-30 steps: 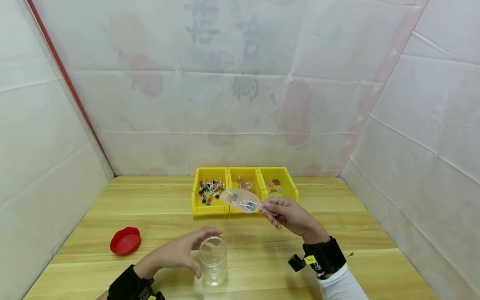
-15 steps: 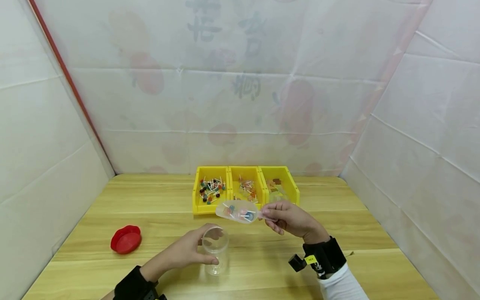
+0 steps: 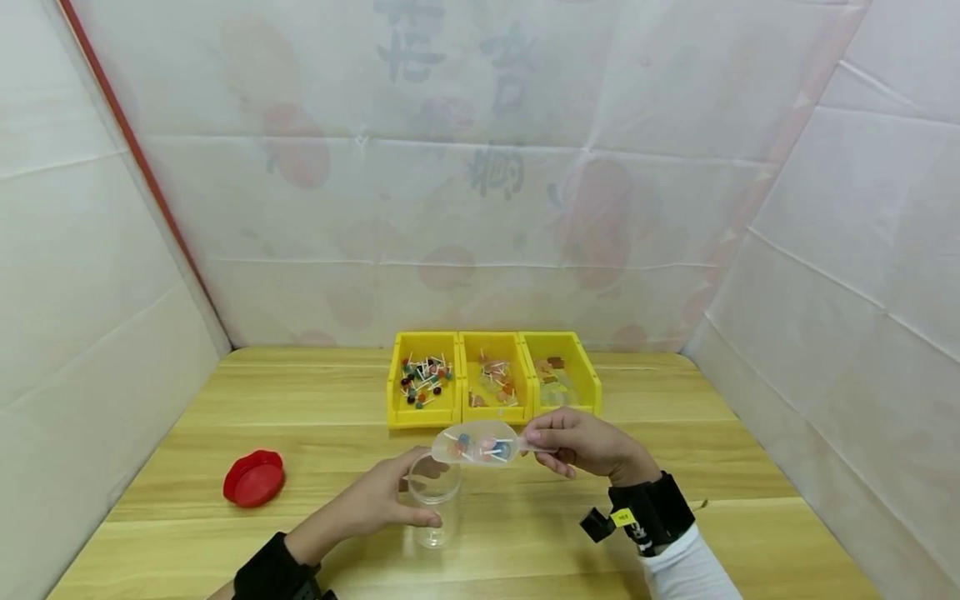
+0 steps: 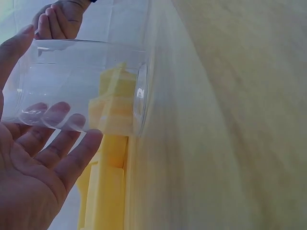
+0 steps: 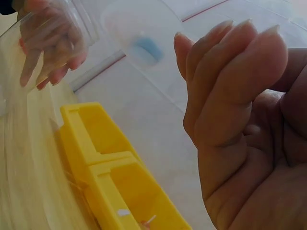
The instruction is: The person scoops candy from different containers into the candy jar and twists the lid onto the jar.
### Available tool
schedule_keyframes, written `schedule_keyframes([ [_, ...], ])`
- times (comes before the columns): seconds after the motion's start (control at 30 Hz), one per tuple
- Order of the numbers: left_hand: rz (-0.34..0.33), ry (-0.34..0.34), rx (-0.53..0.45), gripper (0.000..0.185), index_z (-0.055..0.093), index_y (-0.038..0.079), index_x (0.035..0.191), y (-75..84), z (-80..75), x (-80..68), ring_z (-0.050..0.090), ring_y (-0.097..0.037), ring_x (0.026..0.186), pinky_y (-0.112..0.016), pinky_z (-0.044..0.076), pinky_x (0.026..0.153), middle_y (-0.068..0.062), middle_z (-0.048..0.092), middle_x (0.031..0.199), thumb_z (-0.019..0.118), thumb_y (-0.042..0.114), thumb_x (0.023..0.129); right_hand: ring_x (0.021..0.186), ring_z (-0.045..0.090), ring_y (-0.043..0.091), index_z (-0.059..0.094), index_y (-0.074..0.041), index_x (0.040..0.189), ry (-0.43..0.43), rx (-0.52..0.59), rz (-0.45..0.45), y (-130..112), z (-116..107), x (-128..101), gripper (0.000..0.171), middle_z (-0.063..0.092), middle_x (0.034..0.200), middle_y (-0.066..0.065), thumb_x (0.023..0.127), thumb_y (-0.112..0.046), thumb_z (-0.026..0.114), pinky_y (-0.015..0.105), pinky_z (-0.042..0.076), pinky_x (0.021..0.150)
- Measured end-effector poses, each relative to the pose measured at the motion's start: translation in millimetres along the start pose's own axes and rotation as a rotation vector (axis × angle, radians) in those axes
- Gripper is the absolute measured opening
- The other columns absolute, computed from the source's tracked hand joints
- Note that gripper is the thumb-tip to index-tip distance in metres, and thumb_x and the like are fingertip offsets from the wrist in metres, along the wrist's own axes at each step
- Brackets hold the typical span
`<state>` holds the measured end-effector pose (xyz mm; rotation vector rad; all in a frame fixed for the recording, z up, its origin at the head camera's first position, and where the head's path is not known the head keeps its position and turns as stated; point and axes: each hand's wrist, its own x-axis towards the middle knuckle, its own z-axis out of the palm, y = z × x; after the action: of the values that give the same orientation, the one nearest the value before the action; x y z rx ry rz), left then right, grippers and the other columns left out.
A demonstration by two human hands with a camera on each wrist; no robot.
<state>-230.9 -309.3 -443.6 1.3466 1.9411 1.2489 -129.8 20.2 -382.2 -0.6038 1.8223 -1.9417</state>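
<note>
My right hand [image 3: 585,443] pinches the handle of a translucent scoop [image 3: 442,444] that carries several small lollipops [image 3: 495,451]. The scoop's tip overlaps the far rim of a clear plastic jar [image 3: 435,500] in the head view. My left hand [image 3: 382,500] grips that jar from the left, thumb in front and fingers behind. The jar stands upright without a lid, and no sweets show inside. In the left wrist view, the fingertips [image 4: 91,139] lie along the jar's wall. A blue lollipop head [image 5: 147,50] shows through the scoop in the right wrist view.
Three joined yellow bins [image 3: 423,421] stand at the back, holding dark lollipops [image 3: 424,382], paler lollipops [image 3: 497,379] and flat wrapped pieces [image 3: 553,375]. A red scalloped lid [image 3: 255,479] lies on the wooden table [image 3: 172,533] at the left. Fabric walls [image 3: 465,208] enclose three sides.
The scoop with its lollipops has come down and nearer, from over the bins to the jar's rim. My left hand has closed round the jar, which sits slightly farther back and right.
</note>
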Motion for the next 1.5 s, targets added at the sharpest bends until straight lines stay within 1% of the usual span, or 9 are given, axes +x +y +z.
schedule_keyframes([
  [0.1,-0.008,0.001,-0.005,0.07,0.046,0.014,0.142,-0.2,0.8,-1.6,0.056,-0.033,0.116,-0.056,0.048,0.091,-0.015,0.059,0.129,0.08,0.028,0.083,0.053,0.051,0.003,0.054,0.021,0.113,-0.011,-0.024,0.016,0,1,1,0.033,0.058,0.071,-0.002,0.106,-0.007,0.037,0.015,0.045,0.049],
  [0.2,-0.011,0.002,-0.012,0.07,0.047,0.012,0.142,0.7,0.7,-2.2,0.055,-0.034,0.117,-0.057,0.048,0.091,-0.016,0.059,0.13,0.081,0.027,0.082,0.051,0.05,0.003,0.049,0.027,0.112,-0.013,-0.049,0.042,-3,0,1,0.036,0.058,0.069,-0.001,0.106,-0.007,0.038,0.016,0.044,0.048],
  [0.4,-0.025,-0.006,-0.02,0.069,0.048,0.011,0.14,4.6,-1.6,-1.4,0.054,-0.034,0.118,-0.056,0.048,0.092,-0.016,0.058,0.129,0.081,0.027,0.082,0.049,0.047,0.004,0.057,0.02,0.108,-0.026,-0.084,0.082,-15,-3,3,0.034,0.057,0.068,-0.001,0.106,-0.01,0.042,0.016,0.042,0.044],
  [0.57,-0.036,-0.017,-0.021,0.07,0.047,0.011,0.142,5.7,-3.0,0.3,0.053,-0.034,0.118,-0.056,0.048,0.093,-0.016,0.057,0.13,0.081,0.027,0.083,0.047,0.046,0.004,0.066,0.008,0.106,-0.05,-0.138,0.101,-26,-3,5,0.029,0.056,0.067,-0.002,0.105,-0.01,0.044,0.016,0.041,0.043],
  [0.67,-0.035,-0.02,-0.024,0.069,0.047,0.012,0.142,5.6,-2.8,1.0,0.052,-0.034,0.119,-0.056,0.048,0.093,-0.015,0.057,0.13,0.08,0.027,0.083,0.046,0.045,0.004,0.068,0.005,0.105,-0.044,-0.176,0.136,-33,-3,7,0.029,0.054,0.064,-0.003,0.105,-0.013,0.046,0.016,0.04,0.042],
  [0.8,-0.024,-0.021,-0.04,0.07,0.046,0.014,0.142,5.5,-1.8,1.1,0.052,-0.033,0.119,-0.054,0.049,0.093,-0.011,0.057,0.13,0.08,0.026,0.083,0.043,0.042,0.004,0.067,0.009,0.103,-0.036,-0.203,0.171,-42,-3,10,0.03,0.053,0.059,-0.004,0.104,-0.014,0.048,0.016,0.038,0.039],
  [0.97,-0.024,-0.023,-0.065,0.071,0.045,0.016,0.144,5.9,-0.5,0.7,0.053,-0.033,0.121,-0.052,0.048,0.094,-0.006,0.057,0.132,0.081,0.026,0.083,0.04,0.04,0.004,0.063,0.016,0.103,-0.047,-0.217,0.176,-51,-1,12,0.033,0.053,0.058,-0.004,0.103,-0.013,0.048,0.015,0.037,0.037],
  [1.27,-0.026,-0.022,-0.073,0.071,0.045,0.016,0.144,6.1,0.3,1.2,0.053,-0.033,0.121,-0.051,0.049,0.094,-0.005,0.056,0.133,0.08,0.027,0.083,0.039,0.038,0.005,0.067,0.011,0.101,-0.041,-0.264,0.197,-59,-1,10,0.032,0.051,0.056,-0.003,0.104,-0.013,0.048,0.016,0.035,0.037],
  [1.5,-0.015,-0.026,-0.062,0.071,0.046,0.019,0.143,4.3,0.3,1.5,0.054,-0.028,0.119,-0.048,0.049,0.095,-0.001,0.058,0.13,0.081,0.032,0.082,0.039,0.038,0.005,0.07,0.008,0.101,-0.021,-0.293,0.253,-69,2,11,0.032,0.051,0.055,-0.003,0.103,-0.017,0.05,0.015,0.035,0.038],
])
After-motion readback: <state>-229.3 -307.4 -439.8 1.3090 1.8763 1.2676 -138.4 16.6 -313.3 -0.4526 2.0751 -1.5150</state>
